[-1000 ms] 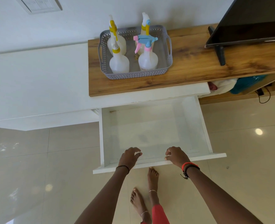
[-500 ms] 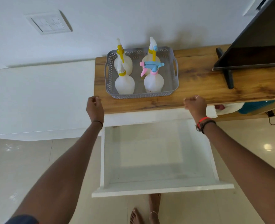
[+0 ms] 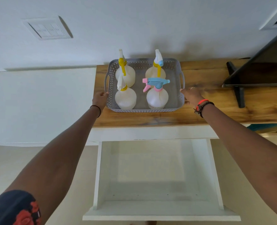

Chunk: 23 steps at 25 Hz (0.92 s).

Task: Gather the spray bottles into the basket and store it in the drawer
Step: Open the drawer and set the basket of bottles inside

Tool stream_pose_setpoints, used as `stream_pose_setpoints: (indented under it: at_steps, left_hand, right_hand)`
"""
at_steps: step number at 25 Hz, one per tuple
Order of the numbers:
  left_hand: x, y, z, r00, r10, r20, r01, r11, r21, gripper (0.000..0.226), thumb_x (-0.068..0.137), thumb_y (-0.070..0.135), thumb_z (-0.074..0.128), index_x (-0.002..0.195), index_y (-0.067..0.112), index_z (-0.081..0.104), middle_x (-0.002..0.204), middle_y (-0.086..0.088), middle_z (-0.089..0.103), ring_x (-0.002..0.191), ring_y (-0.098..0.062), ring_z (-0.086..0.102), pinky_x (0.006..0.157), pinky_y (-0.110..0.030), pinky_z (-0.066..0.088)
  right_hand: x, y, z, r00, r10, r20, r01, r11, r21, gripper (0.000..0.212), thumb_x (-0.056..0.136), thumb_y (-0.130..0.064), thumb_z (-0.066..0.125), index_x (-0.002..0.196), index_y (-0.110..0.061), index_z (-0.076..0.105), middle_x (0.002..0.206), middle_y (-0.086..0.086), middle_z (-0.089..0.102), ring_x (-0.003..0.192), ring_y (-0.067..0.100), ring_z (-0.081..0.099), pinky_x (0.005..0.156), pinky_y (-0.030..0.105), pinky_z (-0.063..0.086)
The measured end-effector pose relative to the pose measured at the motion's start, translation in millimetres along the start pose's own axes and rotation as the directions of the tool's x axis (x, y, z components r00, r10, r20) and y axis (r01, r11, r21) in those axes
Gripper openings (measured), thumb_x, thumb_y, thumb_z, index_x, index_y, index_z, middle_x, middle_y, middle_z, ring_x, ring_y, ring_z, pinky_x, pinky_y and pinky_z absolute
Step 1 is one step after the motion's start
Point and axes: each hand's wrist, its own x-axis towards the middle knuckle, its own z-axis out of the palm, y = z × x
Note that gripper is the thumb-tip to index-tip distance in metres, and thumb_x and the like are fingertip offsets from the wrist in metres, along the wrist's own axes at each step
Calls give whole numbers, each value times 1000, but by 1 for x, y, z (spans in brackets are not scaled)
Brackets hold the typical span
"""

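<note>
A grey lattice basket (image 3: 144, 110) stands on the wooden top (image 3: 215, 109) and holds several white spray bottles upright. The near right bottle (image 3: 157, 99) has a pink and blue trigger. The near left bottle (image 3: 125, 99) has a yellow collar, and two more stand behind them. My left hand (image 3: 100, 99) clasps the basket's left wall below its handle. At the opposite side, my right hand (image 3: 191, 95) grips the right wall. Below the top, the white drawer (image 3: 160, 217) is pulled fully out and has nothing in it.
A black TV (image 3: 264, 70) on a stand (image 3: 238, 95) occupies the right end of the wooden top. A white counter (image 3: 42, 103) extends to the left. A switch plate (image 3: 48, 28) is on the wall. Tiled floor surrounds the drawer.
Both hands left the drawer front, rose past the edge of the wooden top and now hold the basket's two sides. The drawer stays open.
</note>
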Motion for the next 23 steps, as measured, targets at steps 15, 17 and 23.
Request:
stream_pose_setpoints:
  at_steps: [15, 17, 23]
  left_hand:
    - [-11, -10, 8, 993, -118, 5, 118, 986, -118, 34, 92, -3, 45, 122, 0, 61, 90, -6, 63, 91, -22, 58, 84, -36, 51]
    - [-25, -14, 6, 994, -105, 0, 104, 985, -136, 34, 91, -5, 44, 120, 0, 62, 81, -3, 62, 84, -21, 58, 70, -28, 51]
    - [-80, -36, -1, 995, -89, -43, 83, 988, -130, 38, 88, -8, 42, 121, -2, 62, 86, -5, 60, 65, -10, 48, 57, -20, 38]
  right_hand:
    - [-3, 14, 7, 997, 10, -78, -15, 998, -61, 44, 93, 1, 41, 137, -2, 47, 134, 23, 54, 111, 35, 58, 100, 49, 49]
    - [-16, 22, 5, 994, 1, -113, -9, 997, -73, 47, 93, 1, 41, 140, -2, 43, 137, 22, 52, 113, 36, 58, 96, 42, 50]
    - [-69, 42, -3, 988, -18, -151, 7, 997, -72, 45, 92, 1, 42, 136, -6, 50, 128, 21, 59, 93, 27, 56, 77, 29, 43]
